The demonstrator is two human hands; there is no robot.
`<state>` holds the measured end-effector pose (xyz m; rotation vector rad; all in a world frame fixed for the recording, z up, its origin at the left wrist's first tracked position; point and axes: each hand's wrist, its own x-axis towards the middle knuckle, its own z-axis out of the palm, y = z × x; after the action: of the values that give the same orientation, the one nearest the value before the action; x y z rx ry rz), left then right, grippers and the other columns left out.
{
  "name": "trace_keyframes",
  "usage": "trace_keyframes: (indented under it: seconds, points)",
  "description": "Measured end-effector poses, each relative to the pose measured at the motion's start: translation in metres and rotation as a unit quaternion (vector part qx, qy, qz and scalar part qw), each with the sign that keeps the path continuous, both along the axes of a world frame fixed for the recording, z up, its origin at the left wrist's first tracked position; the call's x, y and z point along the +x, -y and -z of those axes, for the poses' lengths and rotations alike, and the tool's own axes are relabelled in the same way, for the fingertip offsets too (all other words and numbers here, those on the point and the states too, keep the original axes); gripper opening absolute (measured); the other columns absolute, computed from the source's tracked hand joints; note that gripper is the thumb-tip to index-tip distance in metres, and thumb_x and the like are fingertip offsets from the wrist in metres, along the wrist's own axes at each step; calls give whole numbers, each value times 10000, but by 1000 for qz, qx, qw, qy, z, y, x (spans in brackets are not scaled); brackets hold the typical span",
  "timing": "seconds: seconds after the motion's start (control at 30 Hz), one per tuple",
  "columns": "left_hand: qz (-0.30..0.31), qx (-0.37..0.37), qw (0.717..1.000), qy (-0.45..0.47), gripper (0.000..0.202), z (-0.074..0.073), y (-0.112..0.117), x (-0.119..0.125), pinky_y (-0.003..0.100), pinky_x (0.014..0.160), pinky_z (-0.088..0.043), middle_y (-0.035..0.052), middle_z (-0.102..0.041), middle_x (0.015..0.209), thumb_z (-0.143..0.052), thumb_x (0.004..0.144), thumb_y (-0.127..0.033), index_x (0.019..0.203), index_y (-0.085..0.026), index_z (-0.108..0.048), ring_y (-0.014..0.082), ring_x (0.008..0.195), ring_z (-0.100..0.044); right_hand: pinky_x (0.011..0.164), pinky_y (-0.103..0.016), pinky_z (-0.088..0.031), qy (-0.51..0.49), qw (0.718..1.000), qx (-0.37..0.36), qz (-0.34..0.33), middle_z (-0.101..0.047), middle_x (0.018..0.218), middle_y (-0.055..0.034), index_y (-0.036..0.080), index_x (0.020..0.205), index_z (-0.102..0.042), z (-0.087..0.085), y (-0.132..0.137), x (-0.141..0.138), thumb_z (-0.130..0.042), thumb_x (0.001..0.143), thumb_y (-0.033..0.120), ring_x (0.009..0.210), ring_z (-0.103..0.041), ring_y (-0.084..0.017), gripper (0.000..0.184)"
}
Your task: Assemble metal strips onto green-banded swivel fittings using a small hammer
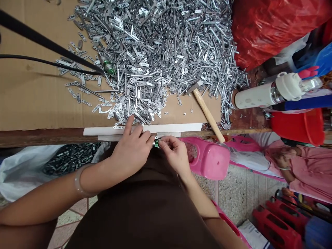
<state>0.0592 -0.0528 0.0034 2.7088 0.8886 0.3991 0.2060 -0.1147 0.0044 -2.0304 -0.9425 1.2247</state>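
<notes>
Together, the left hand (129, 152) and right hand (176, 155) nearly close, pinching a small green-and-silver cylinder (156, 143) between their fingertips, just below a heap of punched silver metal strips (155, 52) on brown cardboard (31, 97).

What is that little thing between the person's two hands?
In the head view, a small green-and-silver part sits pinched between the fingertips of the left hand and right hand.
</notes>
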Motion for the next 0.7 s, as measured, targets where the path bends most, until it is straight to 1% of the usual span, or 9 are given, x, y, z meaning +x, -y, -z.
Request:
trace_keyframes:
  seconds: [0.1, 0.17, 0.27, 0.33, 0.43, 0.5, 0.53, 0.63, 0.7]
  points:
    - [0, 27, 999, -22, 250, 0, 4, -2, 627, 960, -376, 73, -597, 741, -434, 817, -114, 920, -139, -661, 265, 840, -527, 526, -234, -395, -33, 999, 3, 14, -599, 619, 2, 170, 698, -577, 1, 2, -2, -587, 734, 385, 539, -471, -102, 218]
    - [-3, 40, 999, -34, 284, 2, 7, -3, 616, 950, -391, 73, -603, 765, -398, 826, -98, 924, -152, -659, 254, 838, -530, 509, -228, -394, -70, 997, -5, 27, -575, 580, 16, 173, 687, -564, 5, 4, -4, -597, 721, 384, 515, -463, -96, 216]
    - [0, 57, 998, -29, 307, 8, 10, -7, 583, 963, -399, 57, -609, 780, -368, 846, -102, 941, -179, -650, 232, 848, -533, 487, -218, -392, -108, 993, -10, 50, -534, 542, 43, 183, 700, -558, 14, 6, -8, -605, 714, 378, 473, -447, -83, 202]
    - [4, 66, 998, -12, 297, 14, 9, -10, 568, 979, -392, 42, -612, 769, -373, 859, -108, 966, -185, -639, 220, 853, -537, 512, -225, -418, -100, 994, 6, 43, -558, 579, 37, 187, 730, -572, 18, 7, -9, -590, 740, 377, 495, -479, -88, 190]
    - [17, 75, 996, 38, 252, 22, 9, -15, 541, 989, -395, 21, -627, 761, -421, 856, -99, 974, -187, -626, 193, 825, -551, 588, -244, -455, -20, 998, 48, -18, -619, 664, 16, 200, 767, -590, 18, 8, -5, -547, 796, 352, 579, -545, -110, 161]
    - [16, 63, 994, 90, 192, 26, 10, -18, 500, 974, -427, 23, -643, 781, -494, 845, -133, 984, -177, -618, 180, 806, -566, 634, -249, -467, 39, 992, 80, -89, -646, 707, 9, 209, 782, -599, 14, 9, 4, -520, 825, 317, 638, -578, -122, 141]
    - [6, 44, 992, 118, 181, 27, 11, -19, 480, 961, -444, 29, -653, 806, -534, 837, -165, 1001, -174, -613, 177, 811, -576, 657, -250, -472, 56, 985, 98, -128, -658, 736, 5, 213, 793, -604, 11, 10, 9, -508, 837, 297, 672, -592, -126, 135]
    - [-26, -59, 977, 203, 250, 25, 16, -20, 433, 933, -477, 46, -676, 899, -609, 815, -278, 1049, -189, -603, 179, 865, -612, 679, -250, -486, 59, 956, 172, -229, -677, 793, -1, 224, 834, -611, 2, 10, 24, -493, 856, 234, 733, -615, -127, 120]
    - [-40, -154, 956, 248, 256, 19, 19, -20, 364, 895, -509, 42, -685, 920, -610, 816, -307, 1050, -204, -616, 165, 868, -632, 661, -253, -493, 49, 932, 247, -259, -683, 793, -7, 225, 854, -606, -2, 8, 30, -492, 855, 181, 729, -625, -125, 122]
